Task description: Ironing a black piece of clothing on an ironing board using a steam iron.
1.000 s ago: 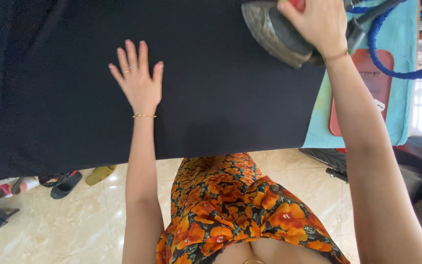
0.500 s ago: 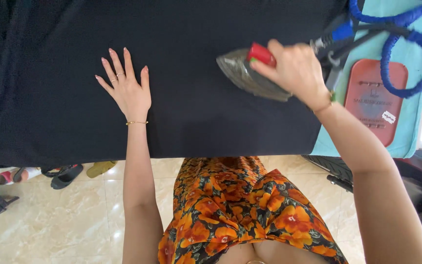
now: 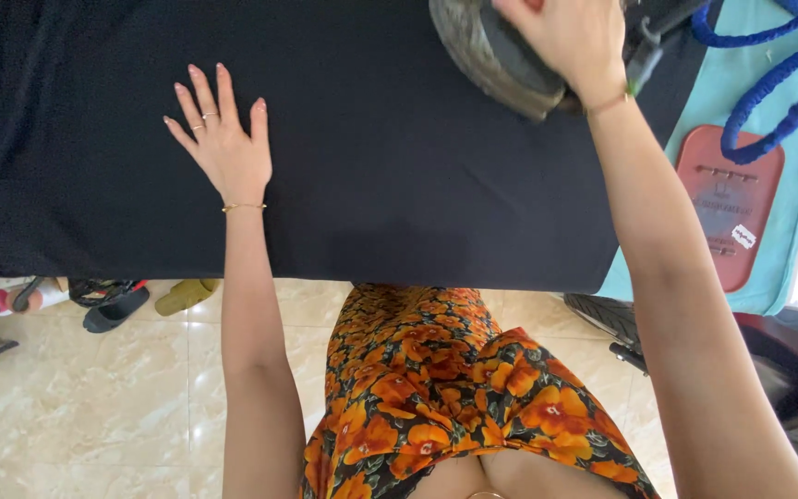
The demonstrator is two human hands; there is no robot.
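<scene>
A black cloth (image 3: 371,176) lies spread over the ironing board and covers most of it. My left hand (image 3: 223,139) rests flat on the cloth with fingers spread, palm down. My right hand (image 3: 570,42) grips the handle of a clothes iron (image 3: 496,55) at the top of the view, its grey soleplate tipped toward me over the cloth's far part. A blue braided cord (image 3: 778,83) runs from the iron across the board's right end.
The board's turquoise cover (image 3: 791,268) shows at the right, with a reddish iron rest pad (image 3: 727,203) on it. Below is a marbled tile floor (image 3: 94,407) with sandals (image 3: 117,310) at the left. A dark vehicle part (image 3: 787,370) stands at the lower right.
The iron and my right hand moved away from me, from the cloth's middle to its far edge. My left hand stayed flat on the cloth.
</scene>
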